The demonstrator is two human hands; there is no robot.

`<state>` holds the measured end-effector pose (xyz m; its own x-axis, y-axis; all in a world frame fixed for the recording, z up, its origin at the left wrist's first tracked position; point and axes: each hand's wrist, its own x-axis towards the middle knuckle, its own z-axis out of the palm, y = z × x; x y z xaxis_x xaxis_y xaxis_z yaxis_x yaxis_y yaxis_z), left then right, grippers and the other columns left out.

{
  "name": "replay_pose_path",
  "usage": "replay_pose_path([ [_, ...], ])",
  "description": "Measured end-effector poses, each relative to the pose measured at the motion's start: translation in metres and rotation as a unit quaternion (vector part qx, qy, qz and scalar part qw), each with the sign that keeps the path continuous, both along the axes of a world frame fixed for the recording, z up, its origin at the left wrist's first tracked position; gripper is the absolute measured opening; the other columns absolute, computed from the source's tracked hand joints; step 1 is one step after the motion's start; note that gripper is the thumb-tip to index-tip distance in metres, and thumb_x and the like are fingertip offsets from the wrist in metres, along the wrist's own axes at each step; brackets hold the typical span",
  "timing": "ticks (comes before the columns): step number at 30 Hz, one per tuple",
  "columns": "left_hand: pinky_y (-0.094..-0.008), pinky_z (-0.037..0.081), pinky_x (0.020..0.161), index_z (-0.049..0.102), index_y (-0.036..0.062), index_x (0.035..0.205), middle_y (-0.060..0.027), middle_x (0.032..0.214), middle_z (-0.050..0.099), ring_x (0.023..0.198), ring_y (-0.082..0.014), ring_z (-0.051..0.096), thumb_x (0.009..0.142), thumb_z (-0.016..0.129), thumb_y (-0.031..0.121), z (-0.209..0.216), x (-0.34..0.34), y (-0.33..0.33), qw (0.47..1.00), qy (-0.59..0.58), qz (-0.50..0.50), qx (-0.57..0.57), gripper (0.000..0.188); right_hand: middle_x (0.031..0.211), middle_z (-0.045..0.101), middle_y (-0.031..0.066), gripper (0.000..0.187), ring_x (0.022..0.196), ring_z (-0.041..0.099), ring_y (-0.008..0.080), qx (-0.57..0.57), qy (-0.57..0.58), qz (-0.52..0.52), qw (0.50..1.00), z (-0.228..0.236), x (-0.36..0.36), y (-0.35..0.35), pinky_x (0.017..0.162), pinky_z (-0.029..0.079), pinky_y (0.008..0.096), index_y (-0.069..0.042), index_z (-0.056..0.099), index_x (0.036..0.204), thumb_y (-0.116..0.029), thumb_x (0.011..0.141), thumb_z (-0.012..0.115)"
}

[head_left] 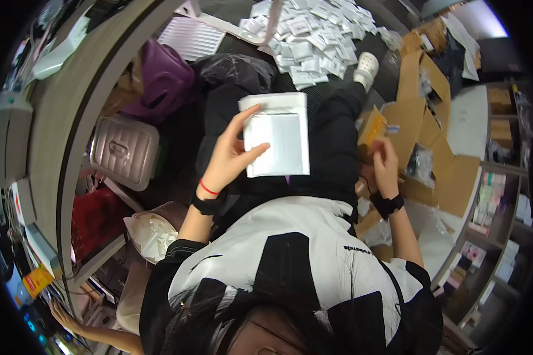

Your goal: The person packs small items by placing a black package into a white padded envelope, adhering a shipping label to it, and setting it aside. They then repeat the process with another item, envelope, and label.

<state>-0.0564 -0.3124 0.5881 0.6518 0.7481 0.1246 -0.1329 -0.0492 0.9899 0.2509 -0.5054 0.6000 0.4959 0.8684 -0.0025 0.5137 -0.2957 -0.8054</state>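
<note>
Dark hair and a black-and-white shirt [290,260] fill the bottom of the head view, where a seated person works over a lap clad in black trousers [331,148]. Left hand [228,157] is part open, thumb laid across the face of a white padded envelope [278,139] and fingers spread behind its left edge, holding it flat above the lap. Right hand [385,163] is curled about the lower end of a small orange box [371,127], fingers closed on it; how tight the grip is cannot be told. Envelope's long axis runs away from the body toward the feet, and the box sits just to its right, apart from it, tilted with its top toward the envelope's right edge. Left hand lies nearer the envelope; right hand alone carries the box. Beyond the knees, a heap of white packets [314,35] covers the floor by 1 white shoe [366,68]. Flattened brown cardboard [426,136] spreads at the right, before shelves. At the left stand a purple bag [163,80] and a pale ribbed case [124,151] beside a curved grey worktop [65,124].
</note>
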Motion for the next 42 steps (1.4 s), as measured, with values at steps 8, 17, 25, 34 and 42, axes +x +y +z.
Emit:
replay_pose_path([
  [8, -0.0274, 0.042, 0.095, 0.045, 0.0007, 0.135, -0.0122, 0.129, 0.051, 0.117, -0.0168, 0.049, 0.082, 0.067, -0.001, -0.016, -0.02, -0.001, 0.99, 0.066, 0.021, -0.121, 0.058, 0.102, 0.064, 0.0099, 0.072, 0.095, 0.059, 0.0209, -0.207, -0.174, -0.047, 0.962, -0.183, -0.082, -0.295, 0.079, 0.049, 0.0345, -0.008, 0.038, 0.139, -0.009, 0.073, 0.066],
  [17, -0.0272, 0.043, 0.094, 0.045, 0.002, 0.135, -0.0112, 0.128, 0.051, 0.114, -0.0154, 0.05, 0.084, 0.066, 0.001, -0.025, -0.018, -0.001, 0.981, 0.095, -0.018, -0.165, 0.056, 0.09, 0.066, 0.0072, 0.055, 0.083, 0.059, 0.0175, -0.492, 0.24, 0.029, 0.837, -0.09, -0.062, -0.254, 0.072, 0.047, 0.0317, -0.006, 0.053, 0.124, -0.009, 0.072, 0.069],
  [25, -0.0209, 0.053, 0.068, 0.044, 0.0016, 0.135, -0.0125, 0.123, 0.053, 0.092, -0.0108, 0.061, 0.085, 0.064, -0.003, -0.031, -0.023, 0.008, 0.991, 0.099, 0.005, -0.088, 0.054, 0.068, 0.057, 0.0041, 0.027, 0.061, 0.055, 0.0118, -0.499, 0.266, -0.014, 0.825, -0.052, 0.001, -0.248, 0.058, 0.046, 0.0298, 0.002, 0.061, 0.081, -0.022, 0.092, 0.059],
  [34, -0.0186, 0.049, 0.064, 0.046, 0.0027, 0.134, -0.0101, 0.123, 0.053, 0.086, -0.0066, 0.059, 0.084, 0.065, -0.003, -0.038, -0.039, -0.003, 0.987, 0.106, 0.051, -0.105, 0.054, 0.054, 0.054, 0.0046, 0.045, 0.045, 0.056, 0.0158, -0.476, 0.23, -0.069, 0.846, -0.009, -0.019, -0.294, 0.047, 0.045, 0.0304, -0.003, 0.057, 0.07, -0.04, 0.096, 0.053],
  [42, -0.018, 0.047, 0.057, 0.048, 0.0042, 0.133, -0.0075, 0.114, 0.058, 0.073, -0.0045, 0.059, 0.083, 0.066, -0.002, -0.047, -0.03, -0.006, 0.982, 0.14, 0.046, -0.116, 0.053, 0.074, 0.064, 0.0157, 0.05, 0.089, 0.062, 0.0254, -0.193, 0.159, -0.279, 0.927, -0.076, -0.032, -0.363, 0.082, 0.046, 0.0371, -0.004, 0.05, 0.06, -0.034, 0.1, 0.044],
])
